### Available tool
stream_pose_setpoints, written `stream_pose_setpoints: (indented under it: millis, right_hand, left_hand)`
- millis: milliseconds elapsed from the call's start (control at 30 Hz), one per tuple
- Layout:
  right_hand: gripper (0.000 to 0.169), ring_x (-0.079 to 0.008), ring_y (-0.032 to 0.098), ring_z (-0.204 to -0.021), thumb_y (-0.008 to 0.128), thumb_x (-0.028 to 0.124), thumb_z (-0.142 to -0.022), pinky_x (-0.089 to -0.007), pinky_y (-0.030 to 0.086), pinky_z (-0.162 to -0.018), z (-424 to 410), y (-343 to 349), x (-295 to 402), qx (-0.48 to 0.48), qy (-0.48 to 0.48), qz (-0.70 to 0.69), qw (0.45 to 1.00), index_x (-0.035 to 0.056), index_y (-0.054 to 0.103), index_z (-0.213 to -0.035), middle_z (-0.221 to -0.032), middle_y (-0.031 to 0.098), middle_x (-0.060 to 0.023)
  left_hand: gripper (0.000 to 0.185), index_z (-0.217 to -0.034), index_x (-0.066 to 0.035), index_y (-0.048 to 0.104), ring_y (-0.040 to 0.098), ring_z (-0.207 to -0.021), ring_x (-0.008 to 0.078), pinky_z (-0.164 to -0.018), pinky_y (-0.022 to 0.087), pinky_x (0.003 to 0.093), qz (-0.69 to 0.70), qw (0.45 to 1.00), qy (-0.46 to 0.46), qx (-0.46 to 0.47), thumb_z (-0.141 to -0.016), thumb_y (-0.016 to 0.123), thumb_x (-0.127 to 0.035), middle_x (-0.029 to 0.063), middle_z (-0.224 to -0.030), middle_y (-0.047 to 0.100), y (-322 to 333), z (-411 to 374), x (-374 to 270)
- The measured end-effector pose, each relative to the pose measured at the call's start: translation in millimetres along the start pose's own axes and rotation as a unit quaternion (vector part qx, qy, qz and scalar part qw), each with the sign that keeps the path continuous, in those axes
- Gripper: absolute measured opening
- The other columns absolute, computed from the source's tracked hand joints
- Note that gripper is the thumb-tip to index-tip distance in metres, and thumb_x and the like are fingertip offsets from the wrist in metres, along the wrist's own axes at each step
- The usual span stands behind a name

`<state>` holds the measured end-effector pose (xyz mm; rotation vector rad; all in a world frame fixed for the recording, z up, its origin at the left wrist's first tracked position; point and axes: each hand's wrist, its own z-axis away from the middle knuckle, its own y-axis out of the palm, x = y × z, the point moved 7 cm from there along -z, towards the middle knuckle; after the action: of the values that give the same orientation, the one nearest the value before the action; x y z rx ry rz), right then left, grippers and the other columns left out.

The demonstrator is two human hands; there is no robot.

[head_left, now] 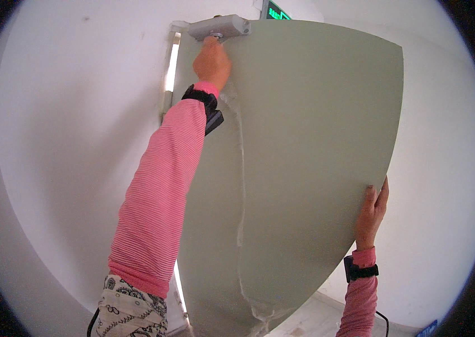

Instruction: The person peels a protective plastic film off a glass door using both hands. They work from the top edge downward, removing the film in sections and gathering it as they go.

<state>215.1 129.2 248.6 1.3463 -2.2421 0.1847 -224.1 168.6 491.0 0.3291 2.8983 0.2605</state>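
Observation:
A grey-green door (305,126) stands open before me, with a pale streak running down its face. Near its top, on the hinge side, a silver door closer (220,27) is mounted. My left hand (213,63) is raised right under the closer, its fingers closed at the round fitting on the closer's underside; whether they hold something small there is hidden. My right hand (372,210) grips the door's free edge lower down at the right, thumb on the near face and fingers around the edge.
A white wall (73,126) lies left of the door, another right of it. Bright light shows through the hinge-side gap (172,63). Above the door hangs a lit green sign (277,12). A blue object (427,329) lies at the lower right, near the pale floor (309,316).

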Motion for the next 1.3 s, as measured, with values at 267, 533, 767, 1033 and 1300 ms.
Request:
stream_pose_setpoints:
  millis: [267,533,767,1033,1300]
  right_hand:
    - [0.054,-0.0269,0.042,-0.127,0.047,0.026,-0.097,-0.0378,0.036,-0.104,2,-1,-2,0.009,-0.008,0.010,1.000,0.0035,0.031,-0.144,-0.144,0.038,-0.0166]
    - [0.053,-0.0273,0.039,-0.131,0.047,0.022,-0.097,-0.0374,0.034,-0.106,1,1,-3,0.009,-0.013,0.010,1.000,0.0029,0.031,-0.144,-0.146,0.036,-0.0167]
    - [0.054,-0.0270,0.040,-0.130,0.049,0.022,-0.097,-0.0367,0.034,-0.106,1,2,8,0.010,-0.005,-0.014,1.000,0.0027,0.031,-0.144,-0.145,0.037,-0.0166]
    - [0.056,-0.0271,0.041,-0.130,0.052,0.021,-0.095,-0.0370,0.036,-0.105,-4,1,-11,0.013,0.001,-0.048,0.999,0.0021,0.031,-0.143,-0.144,0.038,-0.0171]
    - [0.056,-0.0293,0.041,-0.130,0.051,0.023,-0.096,-0.0381,0.035,-0.106,-16,7,-25,0.009,-0.012,-0.033,0.999,0.0007,0.031,-0.143,-0.144,0.038,-0.0184]
  left_hand:
    - [0.027,-0.102,0.005,0.045,0.065,-0.083,0.0422,-0.071,0.052,0.0495,-0.029,0.998,-0.053,0.035,-0.081,0.056,-0.010,0.0271,-0.086,0.065,0,-5,6]
    - [0.032,-0.104,0.007,0.043,0.064,-0.084,0.0442,-0.074,0.052,0.0498,0.004,0.997,-0.069,0.035,-0.078,0.057,-0.007,0.0291,-0.088,0.064,0,-6,21]
    - [0.036,-0.102,0.007,0.043,0.063,-0.086,0.0449,-0.078,0.051,0.0496,0.002,0.998,-0.068,0.016,-0.076,0.062,-0.008,0.0293,-0.090,0.063,6,-11,31]
    - [0.035,-0.103,0.008,0.044,0.062,-0.088,0.0433,-0.079,0.049,0.0490,0.004,0.998,-0.070,-0.001,-0.077,0.060,-0.008,0.0292,-0.092,0.061,21,-15,58]
    - [0.030,-0.110,0.000,0.050,0.054,-0.054,0.0176,-0.047,0.051,0.0353,0.433,0.844,-0.304,0.088,-0.095,0.044,-0.025,0.0116,-0.082,0.056,22,8,55]
